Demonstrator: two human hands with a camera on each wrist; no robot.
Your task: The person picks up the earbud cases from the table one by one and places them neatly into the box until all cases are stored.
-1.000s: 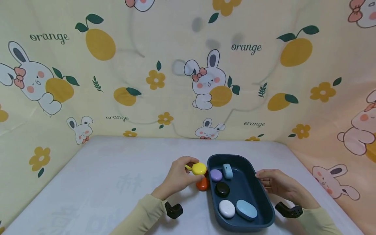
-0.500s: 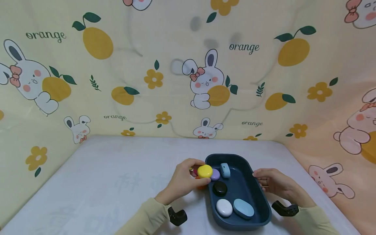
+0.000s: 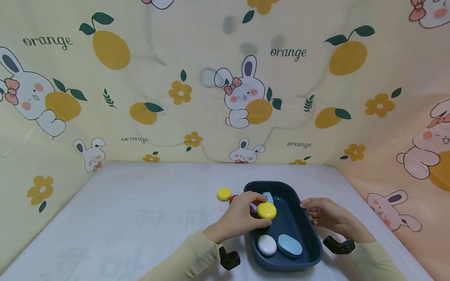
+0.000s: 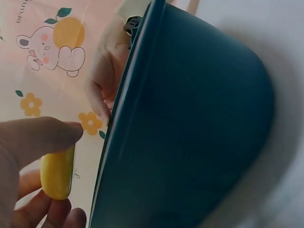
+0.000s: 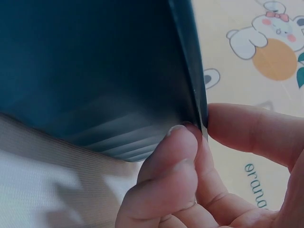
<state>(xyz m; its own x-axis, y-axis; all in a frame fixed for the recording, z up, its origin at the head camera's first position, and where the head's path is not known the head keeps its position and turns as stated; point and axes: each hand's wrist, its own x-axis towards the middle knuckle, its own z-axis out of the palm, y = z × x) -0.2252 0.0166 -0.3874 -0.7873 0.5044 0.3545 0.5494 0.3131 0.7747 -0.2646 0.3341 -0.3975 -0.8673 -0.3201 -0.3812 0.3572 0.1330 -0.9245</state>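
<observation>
My left hand (image 3: 242, 216) pinches a smooth yellow disc (image 3: 266, 210) between thumb and fingers, over the left half of a dark blue tray (image 3: 309, 255). In the left wrist view the yellow disc (image 4: 58, 175) shows edge-on, above the tray's rim. My right hand (image 3: 334, 218) holds the tray's right side; in the right wrist view, its fingers (image 5: 259, 130) pinch the rim from both sides. A white round piece (image 3: 267, 245) and a light blue oval one (image 3: 290, 246) lie in the tray's near end. Farther back, a light blue block (image 3: 268, 197) and a purple piece (image 3: 254, 207) are partly hidden by my left hand.
Left of the tray, a second yellow disc (image 3: 224, 194) lies on the white tabletop (image 3: 140, 222). Beside it a red piece (image 3: 232, 199) peeks out behind my left hand. A patterned cloth (image 3: 197, 58) rises behind the table and along its sides.
My left hand has carried the yellow disc rightward from beside the tray to above it. The black piece in the tray is now hidden. The right hand stays on the rim.
</observation>
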